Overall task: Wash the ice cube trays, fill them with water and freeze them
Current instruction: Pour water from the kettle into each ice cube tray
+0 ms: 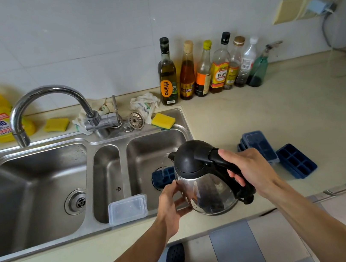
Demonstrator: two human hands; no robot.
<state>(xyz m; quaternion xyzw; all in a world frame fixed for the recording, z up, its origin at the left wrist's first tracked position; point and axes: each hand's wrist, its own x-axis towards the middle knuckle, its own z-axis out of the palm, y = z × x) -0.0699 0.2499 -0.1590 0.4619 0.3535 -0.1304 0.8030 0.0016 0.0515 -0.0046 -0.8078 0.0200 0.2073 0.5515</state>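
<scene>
The right hand (250, 169) grips the kettle (199, 178) handle — the left hand (170, 200) holds its side — water falls on a blue tray (163, 175).

One view only: head-worn, wide-angle, standing at bench (275, 104) edge, facing wall (83, 20), pitched down over sink (28, 175); left hand (171, 200), right hand (250, 171) close below lens.

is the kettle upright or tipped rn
Tipped. The kettle leans spout-first over the right basin, a thin stream falling onto the blue ice cube tray; the right hand grips its handle.
</scene>
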